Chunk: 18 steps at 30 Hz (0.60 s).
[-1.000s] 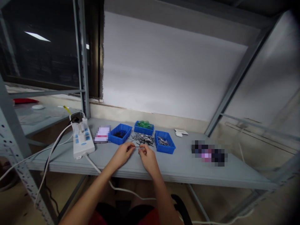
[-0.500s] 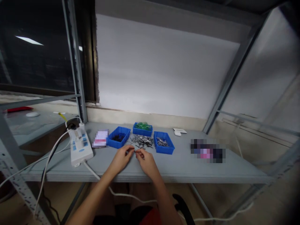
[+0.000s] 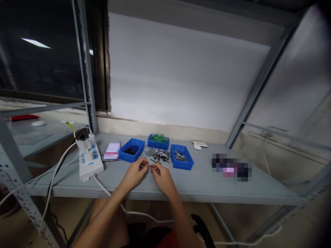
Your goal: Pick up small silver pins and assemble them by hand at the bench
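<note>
My left hand (image 3: 136, 173) and my right hand (image 3: 162, 178) are over the front part of the table, fingertips almost meeting. Both have thumb and fingers pinched together; whatever lies between them is too small to make out. Just beyond the fingers spreads a loose pile of thin silver metal pieces (image 3: 158, 154), some with dark ends. Around it are a blue bin (image 3: 140, 151) of small dark parts on the left, a blue bin (image 3: 158, 145) of green pieces behind, and a blue bin (image 3: 185, 165) of silver metal pieces on the right.
A white power strip (image 3: 91, 168) with cables lies on the left of the grey table (image 3: 201, 187); its cord drops over the front edge. A blurred-out flat item (image 3: 112, 151) is beside the left bin. Farther right are a small white object (image 3: 197, 147) and a blurred-out dark item (image 3: 231, 167).
The head view has shifted slightly, so the scene sits a little farther right. Both hands stay pinched in front of the pile, with a slightly clearer gap between their fingertips.
</note>
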### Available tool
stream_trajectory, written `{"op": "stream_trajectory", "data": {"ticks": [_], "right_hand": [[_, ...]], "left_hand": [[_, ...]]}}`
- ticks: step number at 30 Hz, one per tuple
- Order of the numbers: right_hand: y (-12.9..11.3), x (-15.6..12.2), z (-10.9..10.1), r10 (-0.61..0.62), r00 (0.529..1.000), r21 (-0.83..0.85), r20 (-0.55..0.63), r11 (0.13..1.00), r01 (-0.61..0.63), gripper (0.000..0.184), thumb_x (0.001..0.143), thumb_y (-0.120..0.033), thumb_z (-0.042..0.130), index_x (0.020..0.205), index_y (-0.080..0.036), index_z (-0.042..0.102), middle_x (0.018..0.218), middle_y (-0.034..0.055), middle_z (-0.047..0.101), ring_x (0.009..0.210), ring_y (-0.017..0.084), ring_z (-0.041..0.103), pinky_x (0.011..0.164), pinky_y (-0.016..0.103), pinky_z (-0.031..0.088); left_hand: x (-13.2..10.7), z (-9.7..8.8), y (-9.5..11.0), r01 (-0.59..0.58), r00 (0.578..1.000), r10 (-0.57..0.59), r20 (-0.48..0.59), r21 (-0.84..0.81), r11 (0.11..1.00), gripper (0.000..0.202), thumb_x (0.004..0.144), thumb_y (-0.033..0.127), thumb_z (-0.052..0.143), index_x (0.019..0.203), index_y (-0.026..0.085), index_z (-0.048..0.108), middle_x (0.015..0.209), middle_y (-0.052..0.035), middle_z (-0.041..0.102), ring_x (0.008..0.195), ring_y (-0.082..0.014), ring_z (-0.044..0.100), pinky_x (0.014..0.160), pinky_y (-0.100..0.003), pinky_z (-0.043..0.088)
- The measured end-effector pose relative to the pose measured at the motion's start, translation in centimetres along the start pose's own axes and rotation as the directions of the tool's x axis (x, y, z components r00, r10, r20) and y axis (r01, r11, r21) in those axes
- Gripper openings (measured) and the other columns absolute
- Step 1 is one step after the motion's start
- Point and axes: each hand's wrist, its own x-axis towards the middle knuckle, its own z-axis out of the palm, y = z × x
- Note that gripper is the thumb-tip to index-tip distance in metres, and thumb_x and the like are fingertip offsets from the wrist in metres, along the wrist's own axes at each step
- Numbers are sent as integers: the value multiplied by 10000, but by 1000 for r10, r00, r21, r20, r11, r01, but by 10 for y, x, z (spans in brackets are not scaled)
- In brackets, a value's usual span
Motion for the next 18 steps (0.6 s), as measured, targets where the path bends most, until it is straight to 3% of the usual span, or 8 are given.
{"op": "stream_trajectory", "data": {"ticks": [11,18], "right_hand": [[1,1,0,-3,1000,3,-7,1000,3,171,826,-237,462,863,-183,620,751,30,664,680,150,603,639,235,436],[2,4,-2,97,994,67,-48,993,-94,241,851,-339,436,805,-194,622,672,13,651,622,149,601,599,237,440]], "left_hand": [[0,0,-1,-10,998,10,59,-9,1000,152,795,226,497,843,150,619,818,-47,665,772,-164,599,741,-252,448],[0,1,0,-45,993,43,110,22,999,128,750,218,547,813,149,634,805,-44,661,769,-163,587,725,-244,437]]}}
